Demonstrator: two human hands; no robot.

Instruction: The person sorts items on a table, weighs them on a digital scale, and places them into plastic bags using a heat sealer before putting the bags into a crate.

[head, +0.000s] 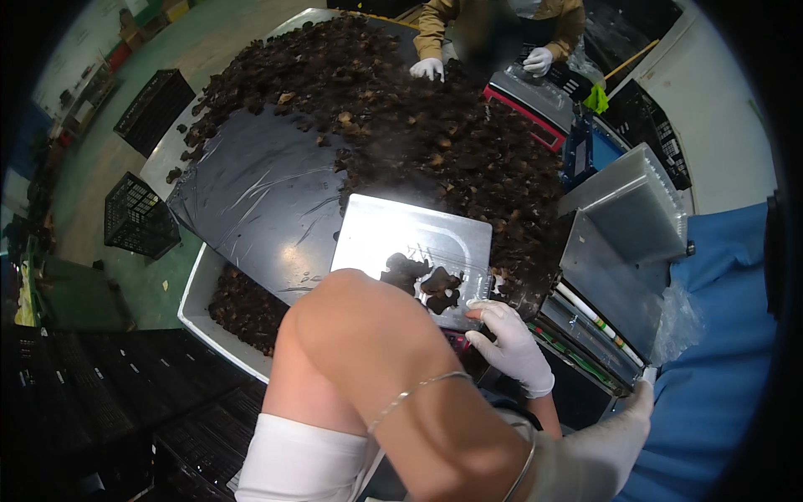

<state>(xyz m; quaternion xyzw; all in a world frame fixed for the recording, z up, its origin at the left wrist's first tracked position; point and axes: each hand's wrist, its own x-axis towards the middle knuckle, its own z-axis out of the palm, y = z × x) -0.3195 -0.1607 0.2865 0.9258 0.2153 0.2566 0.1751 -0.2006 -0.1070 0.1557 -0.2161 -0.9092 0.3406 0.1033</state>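
My left arm, with two thin bracelets, bends across the foreground and hides part of the bench. Its gloved left hand [637, 414] reaches to the lower right corner of a film-wrapping machine [618, 270]; its fingers are mostly hidden. My right hand [511, 345], in a white glove, has its fingertips at the edge of a clear plastic tray [467, 267], thumb apart below. That tray sits on the metal platform of a scale [382, 232] and bears a few dark mushroom pieces [441, 285], seemingly wood ear. Whether the right fingers grip the tray is unclear.
A large heap of similar mushrooms [401, 119] covers the table. Across it, a co-worker's gloved hand [428, 69] touches the heap beside a red scale [533, 106]. Stacked clear trays [633, 201] stand on the right. Black crates [141, 216] and a white tub [196, 295] are at left.
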